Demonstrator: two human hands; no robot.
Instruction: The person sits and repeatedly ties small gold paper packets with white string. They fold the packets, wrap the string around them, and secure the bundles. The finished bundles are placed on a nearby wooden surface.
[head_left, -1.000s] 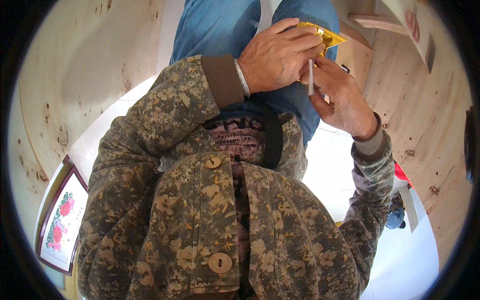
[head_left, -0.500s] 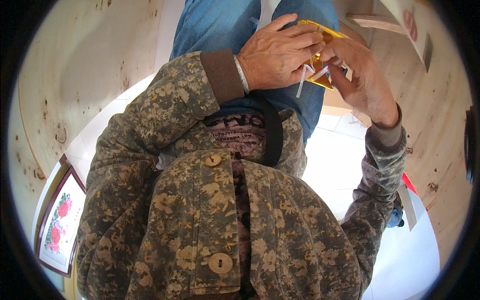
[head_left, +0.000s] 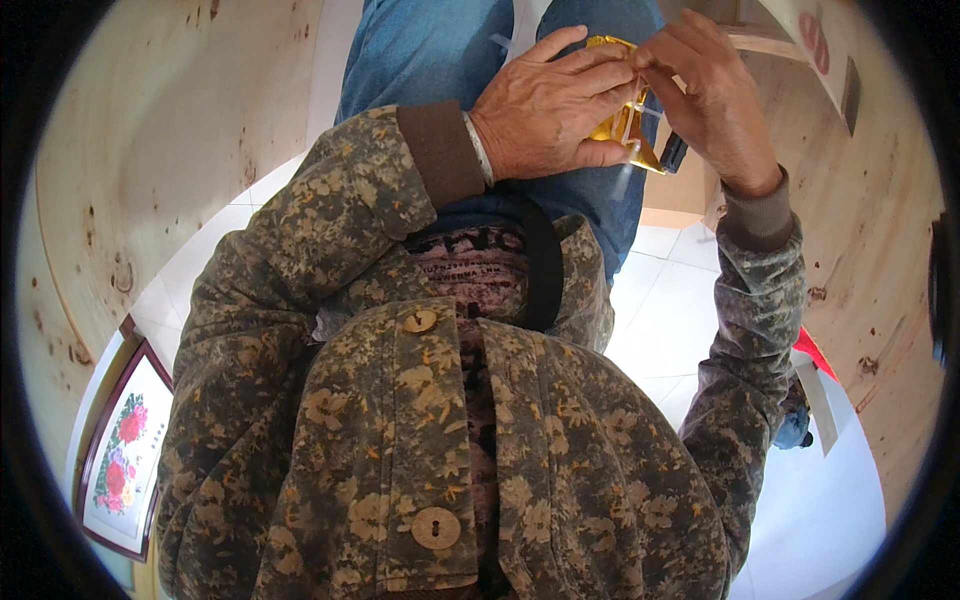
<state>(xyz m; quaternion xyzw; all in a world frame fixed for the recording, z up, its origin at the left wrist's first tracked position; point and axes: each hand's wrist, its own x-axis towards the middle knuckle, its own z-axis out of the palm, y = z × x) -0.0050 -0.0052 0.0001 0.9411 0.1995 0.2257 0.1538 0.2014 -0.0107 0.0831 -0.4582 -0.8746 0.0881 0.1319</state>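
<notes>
Over my knees, at the top of the head view, lies a shiny gold foil piece (head_left: pixel 606 129). My left hand (head_left: pixel 548 112) rests across it from the left, fingers and thumb closed on its edges. Thin translucent strips (head_left: pixel 631 122) run over the foil, and one blurred end sticks out below my left thumb. At the foil's upper right corner my right hand (head_left: pixel 705 95) has its thumb and fingertips pinched together, beside my left fingertips. Whatever is in that pinch is too small to make out. Just under the right hand shows a small black object (head_left: pixel 673 152), its kind unclear.
Pale wooden panels (head_left: pixel 190 120) curve along the left, with another wooden surface (head_left: pixel 850 280) on the right. A cardboard box (head_left: pixel 680 195) sits beyond my right knee on the white tiled floor (head_left: pixel 650 300). A framed flower picture (head_left: pixel 122 450) stands at lower left.
My right hand has risen and turned, its fingers moving from the strip's lower end to the foil's upper corner. The black object has come into sight. My left hand stays nearly in place.
</notes>
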